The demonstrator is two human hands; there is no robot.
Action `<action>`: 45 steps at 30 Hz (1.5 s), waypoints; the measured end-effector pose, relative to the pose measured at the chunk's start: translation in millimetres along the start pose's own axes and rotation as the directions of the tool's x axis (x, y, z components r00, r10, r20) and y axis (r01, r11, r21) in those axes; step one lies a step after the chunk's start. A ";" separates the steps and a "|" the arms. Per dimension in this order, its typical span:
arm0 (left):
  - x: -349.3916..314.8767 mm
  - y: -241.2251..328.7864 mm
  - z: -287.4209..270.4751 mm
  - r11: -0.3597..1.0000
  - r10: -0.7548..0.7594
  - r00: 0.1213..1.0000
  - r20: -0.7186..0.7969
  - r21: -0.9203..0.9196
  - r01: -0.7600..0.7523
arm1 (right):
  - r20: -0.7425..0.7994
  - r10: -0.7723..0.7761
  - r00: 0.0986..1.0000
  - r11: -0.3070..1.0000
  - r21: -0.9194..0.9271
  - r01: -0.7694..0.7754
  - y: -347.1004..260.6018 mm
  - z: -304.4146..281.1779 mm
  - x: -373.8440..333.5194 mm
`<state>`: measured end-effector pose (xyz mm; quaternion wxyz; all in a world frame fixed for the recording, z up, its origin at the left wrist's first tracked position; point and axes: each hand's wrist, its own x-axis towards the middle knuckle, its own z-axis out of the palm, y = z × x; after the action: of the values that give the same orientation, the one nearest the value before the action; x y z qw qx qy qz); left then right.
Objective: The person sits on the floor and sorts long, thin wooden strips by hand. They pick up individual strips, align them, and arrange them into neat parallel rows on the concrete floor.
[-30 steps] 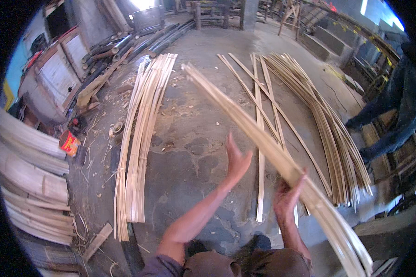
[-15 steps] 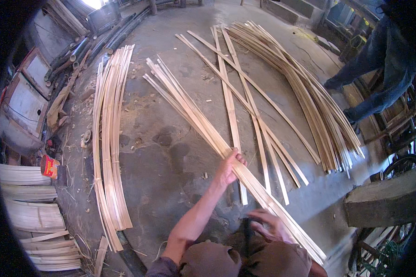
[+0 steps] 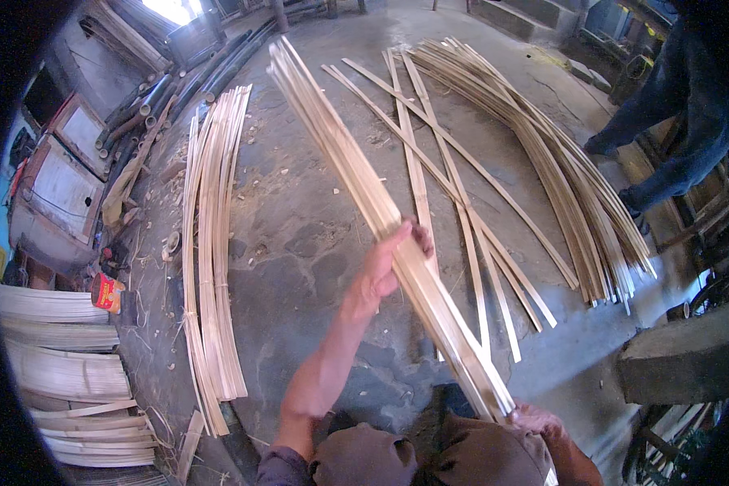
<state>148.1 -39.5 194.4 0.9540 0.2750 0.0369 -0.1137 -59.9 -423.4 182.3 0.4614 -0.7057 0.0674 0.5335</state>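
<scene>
On the floor (image 3: 275, 340) well left of the left grip (image 3: 390, 257), a red tin (image 3: 106, 292) sits near a long row of pale strips (image 3: 215, 243). That grip is closed around the middle of the slanting bundle (image 3: 425, 293), and loose strips (image 3: 465, 206) lie crossed beyond it to the right. The right grip (image 3: 538, 423) is at the bundle's near end, whether clasping or only touching I cannot tell, with a large strip pile (image 3: 555, 168) on the floor farther right and beyond.

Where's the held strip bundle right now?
Mid-picture in the head view, the bundle slants through the left hand, its lower end near the right hand.
</scene>
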 end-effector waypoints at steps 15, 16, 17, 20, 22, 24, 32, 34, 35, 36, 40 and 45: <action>-58.5 -70.2 -48.1 0.994 -0.109 0.987 -0.118 -0.030 0.106 | -0.067 -0.503 0.862 0.813 -0.374 0.446 -365.1 16.3 195.9; -82.2 -93.0 -46.3 0.974 -0.136 0.984 -0.114 -0.199 0.112 | -0.041 -0.488 0.872 0.832 -0.324 0.450 -379.4 25.4 214.8; -96.6 -115.4 -23.2 0.916 -0.184 0.981 -0.061 -0.372 0.149 | -0.107 -0.462 0.880 0.854 -0.320 0.409 -357.3 6.4 276.7; -96.9 -150.1 -26.9 0.955 -0.250 0.942 -0.222 -0.220 0.201 | -0.221 -0.405 0.887 0.892 -0.310 0.329 -317.1 -8.9 397.2; -107.3 -154.7 -48.7 0.977 -0.211 0.874 -0.437 -0.066 0.203 | -0.246 -0.388 0.888 0.894 -0.334 0.298 -315.7 33.2 398.2; -108.3 -156.8 -50.5 0.978 -0.203 0.817 -0.540 -0.070 0.197 | -0.264 -0.439 0.859 0.864 -0.387 0.323 -321.3 39.0 390.7; -102.1 -122.8 -83.4 0.974 0.046 0.774 -0.631 0.202 0.107 | -0.086 -0.462 0.882 0.818 -0.427 0.387 -193.9 14.7 249.7; -88.2 -137.2 -100.4 0.948 0.122 0.778 -0.617 0.304 0.093 | 0.050 -0.304 0.951 0.948 0.118 0.296 -108.2 31.1 234.4; -88.3 -137.1 -111.4 0.925 0.181 0.759 -0.626 0.370 0.085 | 0.140 -0.221 0.965 0.962 0.194 0.193 -117.7 59.7 211.3; -87.6 -135.2 -105.0 0.899 0.212 0.782 -0.587 0.430 0.079 | 0.216 -0.259 0.941 0.929 0.324 0.181 -109.6 71.0 207.4; -104.4 -125.2 -93.7 0.833 0.206 0.826 -0.524 0.537 0.133 | 0.155 -0.337 0.929 0.915 0.285 0.285 -99.6 96.8 207.8; -100.6 -70.6 -119.3 0.993 -0.118 0.920 -0.375 -0.030 0.116 | 0.235 -0.257 0.937 0.851 0.515 0.104 -92.2 119.3 208.4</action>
<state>32.6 -14.3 70.4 0.9217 0.2857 0.2357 -0.1155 -0.3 -202.2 65.2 0.6801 -0.4790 0.0647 0.5512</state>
